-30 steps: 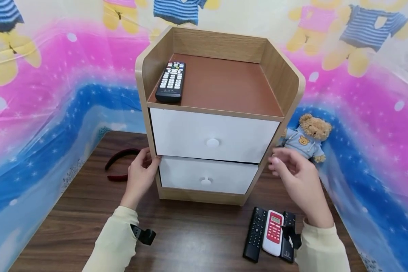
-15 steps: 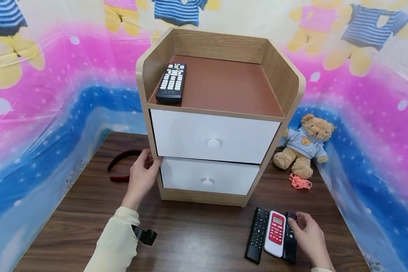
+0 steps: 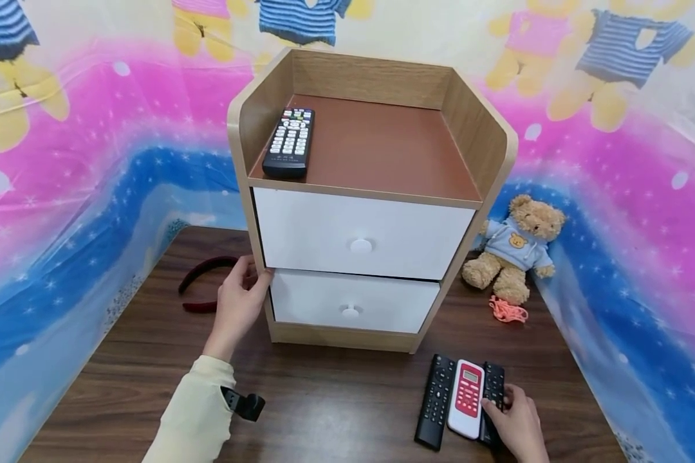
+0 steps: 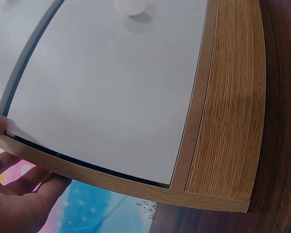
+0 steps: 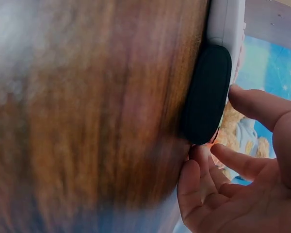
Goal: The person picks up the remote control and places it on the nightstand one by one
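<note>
My left hand (image 3: 239, 302) grips the left side edge of a small wooden drawer cabinet (image 3: 342, 336), thumb at the front between its two white drawers. In the left wrist view the fingers (image 4: 51, 187) curl behind the side panel. On the table to the right, my right hand (image 3: 518, 421) pinches a black remote control (image 3: 493, 381), thumb over its top and fingers at its outer side. The right wrist view shows the end of this remote (image 5: 207, 97) lying flat. Beside it are a white remote with a red face (image 3: 468, 395) and another black remote (image 3: 434, 402).
Another remote with white keys (image 3: 289, 143) lies on the cabinet's brown top. A teddy bear (image 3: 515, 247) sits at the right wall, coral string (image 3: 508, 310) at its feet. Left of the cabinet lie dark red curved handles (image 3: 199, 307). Patterned cloth (image 3: 110, 212) encloses the table.
My right hand has come down from beside the cabinet to the rightmost black remote, and its thumb now lies over the remote. My left hand stays on the cabinet edge.
</note>
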Demonstrator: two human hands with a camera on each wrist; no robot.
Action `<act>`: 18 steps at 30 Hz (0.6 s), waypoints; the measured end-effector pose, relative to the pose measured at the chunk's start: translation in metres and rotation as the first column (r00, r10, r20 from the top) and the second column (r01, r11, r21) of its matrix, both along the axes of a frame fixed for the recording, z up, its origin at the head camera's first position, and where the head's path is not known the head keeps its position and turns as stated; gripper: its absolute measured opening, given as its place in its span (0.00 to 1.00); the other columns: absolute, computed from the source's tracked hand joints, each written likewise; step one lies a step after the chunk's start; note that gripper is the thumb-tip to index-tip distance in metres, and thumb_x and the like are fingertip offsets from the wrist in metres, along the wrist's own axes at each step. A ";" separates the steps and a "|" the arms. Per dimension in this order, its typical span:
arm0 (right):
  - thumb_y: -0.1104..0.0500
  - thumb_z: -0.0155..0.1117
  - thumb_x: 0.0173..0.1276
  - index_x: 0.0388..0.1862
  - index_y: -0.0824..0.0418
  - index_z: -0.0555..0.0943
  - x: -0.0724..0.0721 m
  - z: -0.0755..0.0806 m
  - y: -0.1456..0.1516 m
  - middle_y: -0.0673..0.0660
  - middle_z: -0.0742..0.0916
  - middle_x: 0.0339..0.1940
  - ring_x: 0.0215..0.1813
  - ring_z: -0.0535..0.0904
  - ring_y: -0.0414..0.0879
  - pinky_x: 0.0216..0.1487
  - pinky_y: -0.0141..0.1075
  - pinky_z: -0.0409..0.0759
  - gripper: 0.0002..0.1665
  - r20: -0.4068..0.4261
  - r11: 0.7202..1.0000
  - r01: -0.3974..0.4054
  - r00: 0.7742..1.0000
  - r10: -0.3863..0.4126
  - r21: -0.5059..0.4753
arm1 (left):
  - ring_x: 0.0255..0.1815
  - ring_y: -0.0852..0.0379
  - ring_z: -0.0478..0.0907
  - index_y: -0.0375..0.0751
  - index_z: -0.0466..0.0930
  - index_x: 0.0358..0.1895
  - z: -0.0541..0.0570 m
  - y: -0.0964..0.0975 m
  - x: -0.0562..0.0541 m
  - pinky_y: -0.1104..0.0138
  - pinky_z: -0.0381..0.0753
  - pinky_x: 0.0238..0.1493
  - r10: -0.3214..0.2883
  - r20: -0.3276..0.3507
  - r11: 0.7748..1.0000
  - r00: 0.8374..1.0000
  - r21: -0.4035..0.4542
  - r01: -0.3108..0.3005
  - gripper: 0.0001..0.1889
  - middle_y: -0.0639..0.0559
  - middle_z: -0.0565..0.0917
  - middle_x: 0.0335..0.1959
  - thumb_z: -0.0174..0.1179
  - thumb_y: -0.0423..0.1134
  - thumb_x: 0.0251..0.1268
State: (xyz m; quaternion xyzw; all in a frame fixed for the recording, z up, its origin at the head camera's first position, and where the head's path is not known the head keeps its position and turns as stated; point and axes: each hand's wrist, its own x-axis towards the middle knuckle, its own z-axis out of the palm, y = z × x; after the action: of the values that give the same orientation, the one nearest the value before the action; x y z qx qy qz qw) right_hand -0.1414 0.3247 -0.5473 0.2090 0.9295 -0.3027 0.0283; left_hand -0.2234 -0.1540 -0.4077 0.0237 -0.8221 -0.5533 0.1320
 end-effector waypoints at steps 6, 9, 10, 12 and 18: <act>0.56 0.67 0.67 0.65 0.80 0.63 -0.002 -0.001 -0.005 0.77 0.79 0.48 0.51 0.76 0.65 0.54 0.59 0.73 0.39 0.033 0.995 0.097 0.995 -0.096 -0.033 | 0.54 0.48 0.80 0.44 0.74 0.60 0.000 -0.001 -0.001 0.56 0.79 0.49 -0.003 -0.009 1.000 1.000 -0.002 0.003 0.19 0.43 0.82 0.51 0.52 0.49 0.75; 0.56 0.69 0.65 0.64 0.80 0.65 -0.004 -0.002 -0.007 0.77 0.81 0.47 0.51 0.78 0.66 0.55 0.59 0.73 0.39 0.046 0.988 0.153 0.987 -0.151 -0.031 | 0.53 0.49 0.80 0.44 0.75 0.60 0.000 -0.002 0.000 0.58 0.78 0.48 -0.004 -0.009 1.000 1.000 -0.002 0.004 0.18 0.43 0.82 0.50 0.52 0.49 0.75; 0.55 0.69 0.64 0.63 0.81 0.66 -0.004 -0.002 -0.007 0.77 0.82 0.46 0.50 0.79 0.66 0.55 0.59 0.74 0.39 0.049 0.986 0.165 0.985 -0.163 -0.027 | 0.53 0.49 0.80 0.44 0.75 0.60 0.000 -0.002 0.000 0.58 0.78 0.48 -0.005 -0.009 1.000 1.000 -0.002 0.005 0.18 0.43 0.82 0.50 0.52 0.49 0.75; 0.55 0.70 0.63 0.60 0.82 0.68 -0.004 -0.002 -0.007 0.76 0.83 0.44 0.50 0.79 0.66 0.55 0.59 0.74 0.38 0.054 0.984 0.177 0.983 -0.176 -0.015 | 0.53 0.49 0.80 0.44 0.75 0.60 0.000 -0.002 0.001 0.58 0.78 0.48 -0.005 -0.005 1.000 1.000 -0.005 0.005 0.18 0.43 0.82 0.50 0.52 0.49 0.75; 0.57 0.69 0.63 0.54 0.82 0.74 0.000 -0.001 -0.004 0.71 0.84 0.36 0.41 0.79 0.61 0.46 0.54 0.76 0.31 0.054 0.980 0.195 0.980 -0.193 -0.031 | 0.52 0.49 0.81 0.44 0.75 0.60 0.000 -0.003 0.000 0.58 0.78 0.48 -0.009 -0.008 1.000 1.000 0.000 0.009 0.18 0.43 0.82 0.51 0.52 0.48 0.75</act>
State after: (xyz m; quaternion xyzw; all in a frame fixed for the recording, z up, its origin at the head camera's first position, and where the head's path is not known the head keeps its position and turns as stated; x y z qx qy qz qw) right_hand -0.1416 0.3208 -0.5483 0.3057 0.8980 -0.3153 0.0259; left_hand -0.2231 -0.1569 -0.4076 0.0177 -0.8217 -0.5539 0.1330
